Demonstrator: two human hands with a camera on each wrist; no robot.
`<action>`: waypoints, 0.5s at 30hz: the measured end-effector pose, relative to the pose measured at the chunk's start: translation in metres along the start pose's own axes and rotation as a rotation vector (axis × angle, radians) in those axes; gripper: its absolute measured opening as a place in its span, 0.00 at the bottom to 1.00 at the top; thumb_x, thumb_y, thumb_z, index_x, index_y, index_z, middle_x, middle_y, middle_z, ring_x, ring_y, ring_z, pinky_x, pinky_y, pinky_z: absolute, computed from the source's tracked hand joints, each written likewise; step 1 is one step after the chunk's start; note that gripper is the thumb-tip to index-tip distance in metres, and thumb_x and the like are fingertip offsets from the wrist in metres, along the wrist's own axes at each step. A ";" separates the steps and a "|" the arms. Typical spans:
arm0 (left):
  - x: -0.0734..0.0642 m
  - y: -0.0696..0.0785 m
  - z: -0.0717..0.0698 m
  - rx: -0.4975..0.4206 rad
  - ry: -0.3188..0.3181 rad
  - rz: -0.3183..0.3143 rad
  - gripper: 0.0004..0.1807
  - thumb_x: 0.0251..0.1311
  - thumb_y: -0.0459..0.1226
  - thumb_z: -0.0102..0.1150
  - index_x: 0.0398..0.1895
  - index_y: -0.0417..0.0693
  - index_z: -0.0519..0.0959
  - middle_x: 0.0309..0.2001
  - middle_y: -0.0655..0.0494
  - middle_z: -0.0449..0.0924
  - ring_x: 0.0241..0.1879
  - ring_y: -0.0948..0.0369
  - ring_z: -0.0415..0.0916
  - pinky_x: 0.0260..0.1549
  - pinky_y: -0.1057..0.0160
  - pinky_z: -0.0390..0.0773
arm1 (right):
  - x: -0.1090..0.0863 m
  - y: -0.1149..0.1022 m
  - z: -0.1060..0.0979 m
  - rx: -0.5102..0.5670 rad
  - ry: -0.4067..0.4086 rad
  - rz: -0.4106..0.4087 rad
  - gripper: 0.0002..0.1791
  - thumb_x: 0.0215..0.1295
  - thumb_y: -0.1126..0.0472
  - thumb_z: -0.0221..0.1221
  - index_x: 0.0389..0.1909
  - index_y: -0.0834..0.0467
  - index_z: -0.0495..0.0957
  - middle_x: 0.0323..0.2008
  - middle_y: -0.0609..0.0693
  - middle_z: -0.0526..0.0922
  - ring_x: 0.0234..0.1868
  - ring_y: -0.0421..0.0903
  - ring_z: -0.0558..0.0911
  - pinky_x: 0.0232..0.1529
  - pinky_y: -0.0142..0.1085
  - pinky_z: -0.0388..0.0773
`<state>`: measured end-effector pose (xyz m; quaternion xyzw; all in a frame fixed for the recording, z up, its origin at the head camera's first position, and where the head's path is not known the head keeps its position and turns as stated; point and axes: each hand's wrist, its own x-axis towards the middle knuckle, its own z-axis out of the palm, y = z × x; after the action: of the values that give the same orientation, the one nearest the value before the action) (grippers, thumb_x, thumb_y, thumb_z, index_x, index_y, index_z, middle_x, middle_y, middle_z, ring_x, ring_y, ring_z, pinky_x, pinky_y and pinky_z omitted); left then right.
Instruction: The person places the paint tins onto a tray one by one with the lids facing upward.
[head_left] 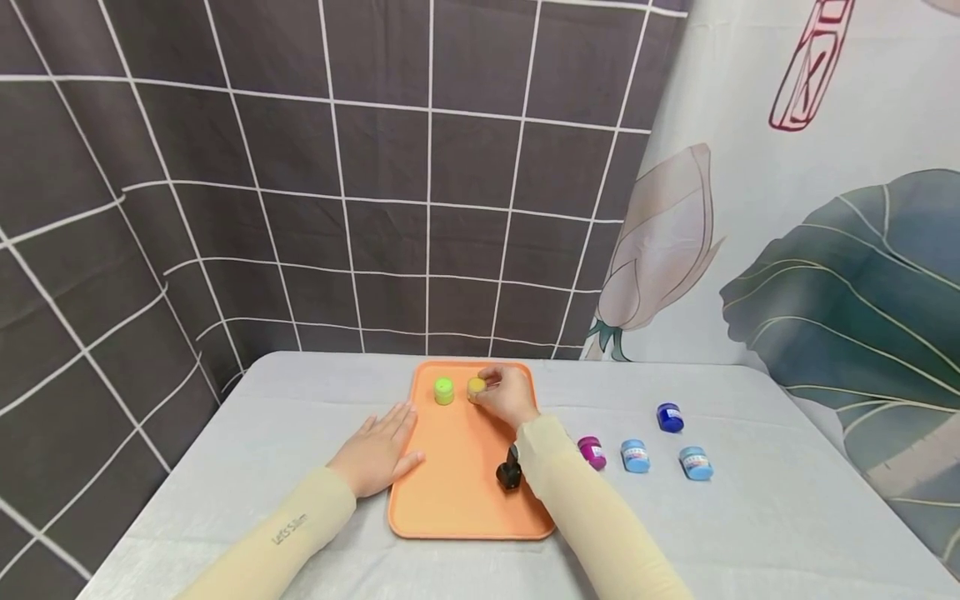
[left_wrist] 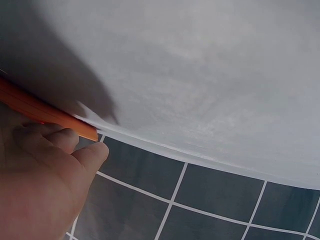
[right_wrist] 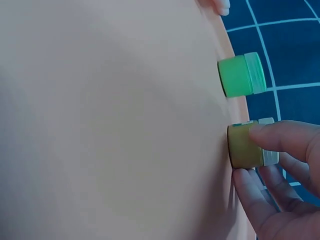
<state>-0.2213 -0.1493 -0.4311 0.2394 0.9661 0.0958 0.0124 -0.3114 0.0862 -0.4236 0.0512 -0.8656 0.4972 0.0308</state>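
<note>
Toward the far end of an orange tray, my right hand pinches a small yellow paint jar between thumb and fingers. The jar stands upright, its base at the tray's surface. Beside it, on the left, a lime green jar stands upright on the tray, apart from the hand. My left hand rests at the tray's left edge with fingers extended and holds no jar. In the left wrist view its fingers lie along the orange rim.
Right of the tray lie a magenta jar, a light blue jar, another light blue jar and a dark blue jar. A black object shows beside the right sleeve. Dark gridded cloth hangs behind the table.
</note>
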 end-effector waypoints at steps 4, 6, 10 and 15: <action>0.001 -0.001 0.000 0.007 0.004 0.004 0.39 0.76 0.52 0.48 0.76 0.31 0.58 0.77 0.37 0.54 0.77 0.44 0.52 0.72 0.38 0.55 | 0.002 0.000 -0.001 -0.044 -0.008 -0.028 0.15 0.55 0.70 0.72 0.44 0.64 0.83 0.39 0.56 0.84 0.42 0.51 0.82 0.46 0.44 0.82; 0.001 -0.001 0.000 0.007 0.007 0.004 0.39 0.76 0.52 0.48 0.76 0.31 0.58 0.77 0.37 0.54 0.77 0.44 0.52 0.72 0.38 0.55 | 0.003 0.000 -0.002 -0.057 -0.010 -0.033 0.16 0.56 0.69 0.72 0.45 0.64 0.83 0.39 0.56 0.84 0.42 0.51 0.82 0.46 0.44 0.82; 0.001 -0.002 0.002 0.006 0.005 0.004 0.39 0.76 0.52 0.48 0.76 0.31 0.58 0.78 0.37 0.54 0.77 0.44 0.51 0.72 0.38 0.55 | 0.001 -0.001 -0.004 -0.057 0.002 -0.026 0.19 0.54 0.71 0.71 0.48 0.67 0.82 0.39 0.57 0.84 0.42 0.52 0.82 0.44 0.43 0.83; 0.001 -0.003 0.003 0.010 -0.001 0.000 0.40 0.76 0.53 0.47 0.77 0.31 0.57 0.78 0.38 0.54 0.78 0.45 0.51 0.72 0.38 0.55 | -0.006 -0.012 -0.013 -0.072 0.007 -0.046 0.19 0.55 0.75 0.67 0.50 0.68 0.81 0.44 0.61 0.83 0.46 0.56 0.83 0.48 0.45 0.83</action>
<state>-0.2228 -0.1506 -0.4348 0.2396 0.9665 0.0911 0.0115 -0.3044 0.0921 -0.4074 0.0680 -0.8815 0.4649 0.0470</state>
